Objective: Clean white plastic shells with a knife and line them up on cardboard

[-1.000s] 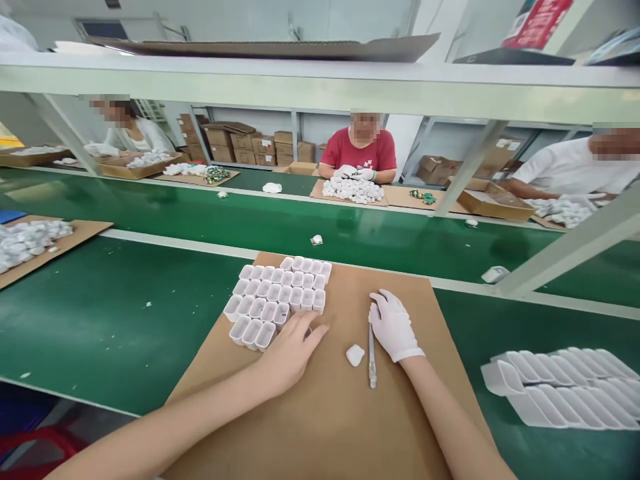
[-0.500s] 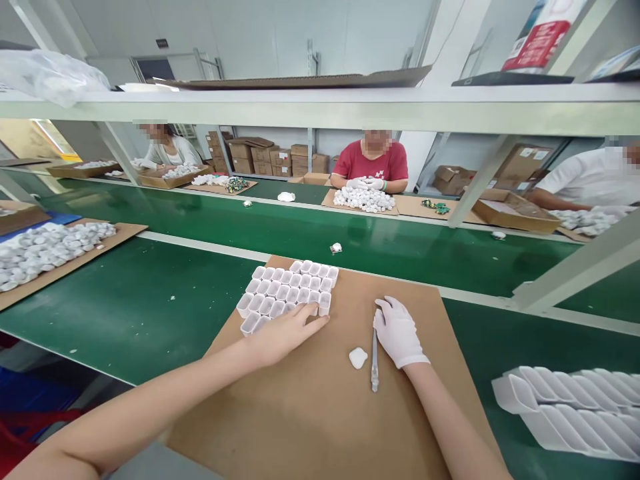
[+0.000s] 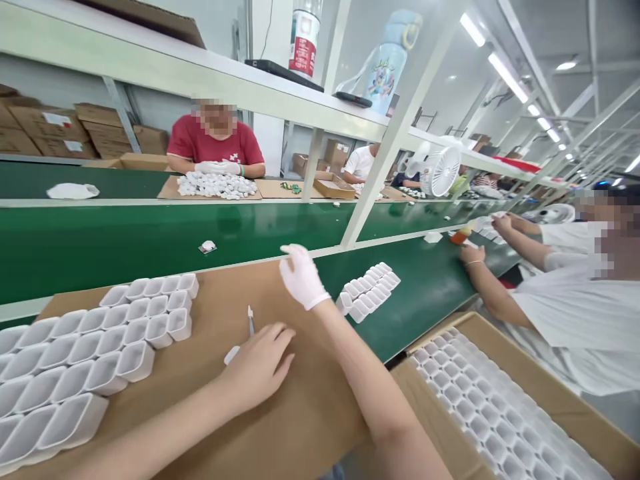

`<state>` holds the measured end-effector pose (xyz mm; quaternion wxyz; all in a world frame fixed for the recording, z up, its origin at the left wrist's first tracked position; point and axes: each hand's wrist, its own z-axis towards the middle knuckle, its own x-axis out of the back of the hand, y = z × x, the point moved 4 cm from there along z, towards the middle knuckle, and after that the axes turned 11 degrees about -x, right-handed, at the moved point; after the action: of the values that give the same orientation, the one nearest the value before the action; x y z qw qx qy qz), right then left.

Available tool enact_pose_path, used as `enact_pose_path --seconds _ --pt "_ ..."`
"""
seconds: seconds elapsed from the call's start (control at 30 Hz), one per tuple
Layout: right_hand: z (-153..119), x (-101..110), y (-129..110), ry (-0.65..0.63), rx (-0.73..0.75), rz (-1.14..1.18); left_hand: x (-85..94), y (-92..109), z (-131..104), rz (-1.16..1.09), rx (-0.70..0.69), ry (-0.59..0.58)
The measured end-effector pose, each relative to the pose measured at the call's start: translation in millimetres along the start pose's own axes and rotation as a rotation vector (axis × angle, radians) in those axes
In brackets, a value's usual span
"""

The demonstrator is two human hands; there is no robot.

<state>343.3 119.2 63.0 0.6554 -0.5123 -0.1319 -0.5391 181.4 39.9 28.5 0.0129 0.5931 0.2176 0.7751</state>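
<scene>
Cups point(image 3: 107, 377) stand untouched on cardboard point(image 3: 220, 293): the left hand point(image 3: 260, 363) has moved off and half-hides a thin tool point(image 3: 251, 327), grip bent, its hold hidden. The right hand point(image 3: 303, 279), half open and empty, is off the tool now, so the cups seem to wait.

On the near worktop point(image 3: 393, 327) lay a cardboard sheet point(image 3: 215, 293), with rows of cups point(image 3: 75, 347) filling its left part. Of the hands, the left point(image 3: 265, 357) was right of those rows, a slim tool point(image 3: 251, 320) just beyond it and a small piece point(image 3: 231, 355) just to its left. The right point(image 3: 303, 279) was at the sheet's far right corner. Right of that stood a second cup group point(image 3: 370, 290) on the worktop; nearer, at lower right, a carton point(image 3: 550, 387) held more cups. Beyond the sheet ran a belt point(image 3: 270, 227); behind it, a pile of pieces point(image 3: 217, 185) lay before a co-worker point(image 3: 220, 137). A bottle point(image 3: 387, 77) stood on the overhead shelf point(image 3: 225, 73).
</scene>
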Motion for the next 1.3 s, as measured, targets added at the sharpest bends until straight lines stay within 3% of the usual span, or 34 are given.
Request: enact_pose_path --seconds 0.1,0.23,0.33,0.47,0.67,0.87,1.13,1.3 --pt "20 64 59 0.095 -0.131 -0.036 -13.0 7 46 -0.035 0.001 0.011" --pt "30 131 167 0.153 -0.482 -0.147 -29.5 10 100 -0.08 0.022 0.043" --pt "22 152 228 0.086 -0.648 -0.208 -42.5 11 130 -0.093 0.037 0.064" --pt "16 149 268 -0.032 -0.689 -0.224 -55.4 11 155 -0.118 0.039 0.064" --pt "25 130 289 -0.175 -0.682 -0.213 -66.6 6 169 -0.145 0.092 0.033" --pt "30 119 291 -0.334 -0.703 -0.316 -76.0 4 179 -0.15 0.151 -0.015" --pt "36 116 269 -0.459 -0.673 -0.52 -68.0 3 186 -0.104 0.25 -0.032" --pt "32 124 243 -0.429 -0.608 -0.61 -57.7 1 189 -0.104 0.26 -0.06"
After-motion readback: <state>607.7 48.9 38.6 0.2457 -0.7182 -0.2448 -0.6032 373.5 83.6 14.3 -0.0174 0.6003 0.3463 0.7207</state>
